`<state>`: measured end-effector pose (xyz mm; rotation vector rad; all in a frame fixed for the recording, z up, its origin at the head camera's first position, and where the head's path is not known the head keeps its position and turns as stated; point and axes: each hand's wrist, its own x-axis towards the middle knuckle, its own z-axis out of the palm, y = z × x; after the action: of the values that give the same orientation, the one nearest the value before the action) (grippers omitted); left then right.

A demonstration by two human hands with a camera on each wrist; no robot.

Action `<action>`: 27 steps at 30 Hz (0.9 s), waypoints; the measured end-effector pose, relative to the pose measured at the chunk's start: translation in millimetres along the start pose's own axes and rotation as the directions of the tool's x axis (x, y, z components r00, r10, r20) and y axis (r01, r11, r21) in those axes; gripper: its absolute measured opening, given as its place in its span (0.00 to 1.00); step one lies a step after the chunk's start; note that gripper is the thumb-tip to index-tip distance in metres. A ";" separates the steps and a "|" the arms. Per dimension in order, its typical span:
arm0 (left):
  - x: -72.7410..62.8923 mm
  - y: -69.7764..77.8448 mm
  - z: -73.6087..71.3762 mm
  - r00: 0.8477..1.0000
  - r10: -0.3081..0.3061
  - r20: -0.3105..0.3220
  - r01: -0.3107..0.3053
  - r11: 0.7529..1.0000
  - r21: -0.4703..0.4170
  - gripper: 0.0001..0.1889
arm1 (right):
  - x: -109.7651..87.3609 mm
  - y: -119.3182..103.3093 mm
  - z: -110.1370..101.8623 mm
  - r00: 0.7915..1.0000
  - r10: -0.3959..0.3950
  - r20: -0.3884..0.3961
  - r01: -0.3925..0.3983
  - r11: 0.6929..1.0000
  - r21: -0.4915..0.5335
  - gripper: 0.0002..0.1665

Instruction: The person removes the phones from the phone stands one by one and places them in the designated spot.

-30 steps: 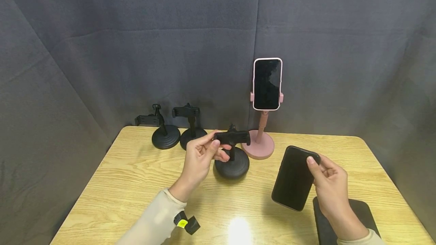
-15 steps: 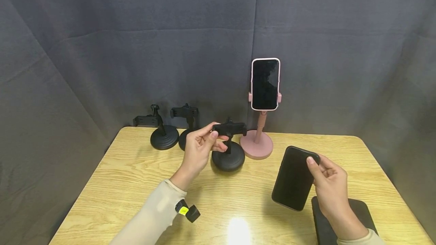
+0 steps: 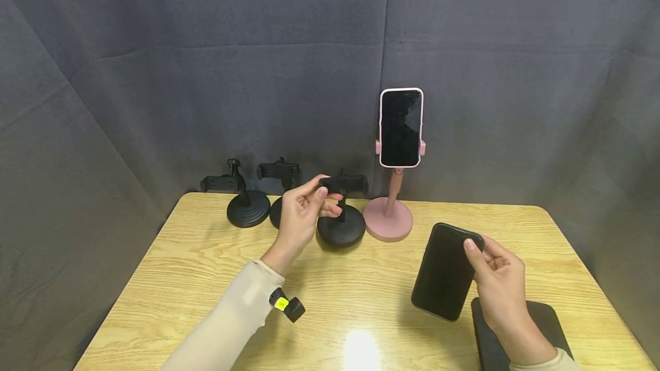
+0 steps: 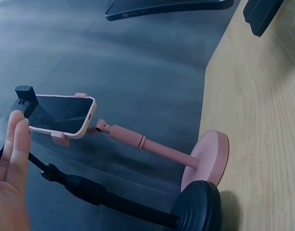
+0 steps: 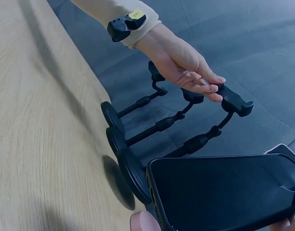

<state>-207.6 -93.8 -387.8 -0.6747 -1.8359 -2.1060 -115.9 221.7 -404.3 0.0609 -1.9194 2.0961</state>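
Note:
My left hand pinches the left end of the black clamp atop a phone stand. Nothing sits in that clamp, and the stand's round base appears slightly raised, with its shadow beside it in the right wrist view. My right hand grips a black smartphone by its upper right corner, thumb on the screen side. The phone hangs tilted above the table. Close to the held stand is a pink phone stand, its clamp holding a phone in a pink case upright.
Two more black phone stands, one at the far left and one partly behind my left hand, stand along the back edge of the wooden table. A flat dark rectangular object lies under my right forearm. Grey cloth hangs behind.
My left hand has moved the black stand back and slightly left, toward the row of other stands. The right hand and its smartphone have stayed nearly still.

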 end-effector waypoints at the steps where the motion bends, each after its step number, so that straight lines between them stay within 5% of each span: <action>1: 1.0 -0.3 0.0 1.000 -0.006 -0.007 0.006 1.000 0.002 0.19 | -0.1 0.2 -0.2 1.000 0.001 0.000 -0.001 1.000 -0.001 0.10; 11: 7.5 -9.0 -1.9 0.995 -0.084 -0.055 0.084 0.996 0.009 0.22 | -1.3 1.0 -0.4 1.000 -0.009 0.016 0.009 1.000 -0.006 0.11; 27: 17.9 -21.3 0.5 0.992 -0.081 -0.099 0.078 0.996 -0.031 0.18 | -0.7 2.7 -1.0 1.000 -0.013 0.017 0.013 1.000 -0.015 0.11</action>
<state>-233.3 -88.0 -396.9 -0.4993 -1.8119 -2.1762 -115.7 222.3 -407.2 0.0884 -1.9399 2.0786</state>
